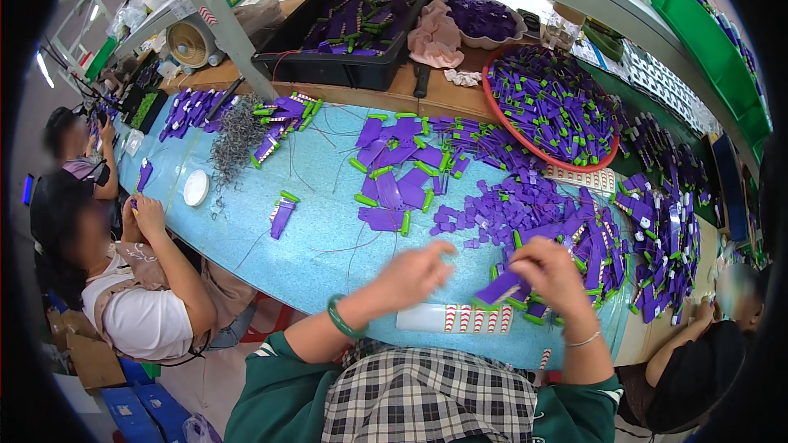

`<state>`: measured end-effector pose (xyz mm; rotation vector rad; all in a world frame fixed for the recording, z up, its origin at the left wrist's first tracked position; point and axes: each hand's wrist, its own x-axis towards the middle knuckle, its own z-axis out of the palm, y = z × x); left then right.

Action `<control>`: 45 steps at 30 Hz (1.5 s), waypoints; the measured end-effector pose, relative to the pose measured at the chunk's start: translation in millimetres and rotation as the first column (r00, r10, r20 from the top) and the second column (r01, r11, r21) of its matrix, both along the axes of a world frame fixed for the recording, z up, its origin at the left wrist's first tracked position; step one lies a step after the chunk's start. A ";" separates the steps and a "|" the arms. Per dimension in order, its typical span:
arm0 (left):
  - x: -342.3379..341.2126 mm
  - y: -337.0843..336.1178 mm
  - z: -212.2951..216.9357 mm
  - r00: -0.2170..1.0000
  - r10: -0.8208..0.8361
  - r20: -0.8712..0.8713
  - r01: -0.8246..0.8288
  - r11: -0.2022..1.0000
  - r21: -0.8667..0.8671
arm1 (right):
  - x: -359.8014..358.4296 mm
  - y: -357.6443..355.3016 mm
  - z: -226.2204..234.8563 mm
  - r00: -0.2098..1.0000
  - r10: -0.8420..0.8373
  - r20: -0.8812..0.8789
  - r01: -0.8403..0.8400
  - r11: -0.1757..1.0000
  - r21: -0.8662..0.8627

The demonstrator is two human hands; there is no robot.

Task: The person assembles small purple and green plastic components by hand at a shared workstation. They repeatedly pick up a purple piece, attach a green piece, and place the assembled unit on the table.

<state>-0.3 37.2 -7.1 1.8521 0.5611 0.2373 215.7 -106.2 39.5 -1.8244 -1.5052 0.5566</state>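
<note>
My right hand (552,273) is closed on a flat purple plastic piece (502,285) with a green edge, held tilted above the table near its front edge. To its left, my left hand (414,270) hovers over the blue tabletop, fingers loosely curled and thumb and forefinger apart; I see nothing between them. Just below the hands lies a pale backing sheet (423,317) with a row of red-and-white chevron stickers. Small purple pieces (501,209) are heaped beyond my hands. Striped purple-and-green pieces (603,250) pile up beside my right hand.
A red round basket (495,102) and a black bin (328,70) hold more purple parts at the back. A white dish (196,188) and tangled wire-like bits (235,143) lie at left. Co-workers sit on the left (139,303) and right (698,369). A metal post (222,24) rises behind.
</note>
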 end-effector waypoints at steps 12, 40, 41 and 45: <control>-19.6 64.1 0.5 0.896 0.227 -0.382 0.123 0.699 0.704 | -72.6 -15.9 -31.3 0.892 0.202 0.405 -0.199 0.979 -0.049; -41.6 -25.5 -41.3 0.970 0.104 0.219 -0.049 0.969 -0.242 | -119.5 -11.5 -81.7 0.902 0.052 0.428 -0.131 0.979 0.156; -40.5 -25.6 -38.7 0.969 0.109 0.221 -0.055 0.970 -0.235 | -118.1 -11.1 -90.0 0.907 0.041 0.418 -0.136 0.971 0.198; -40.0 -42.7 -23.0 0.953 0.224 0.203 -0.112 0.885 -0.451 | -111.1 -7.6 -87.2 0.932 0.055 0.358 -0.177 0.932 0.317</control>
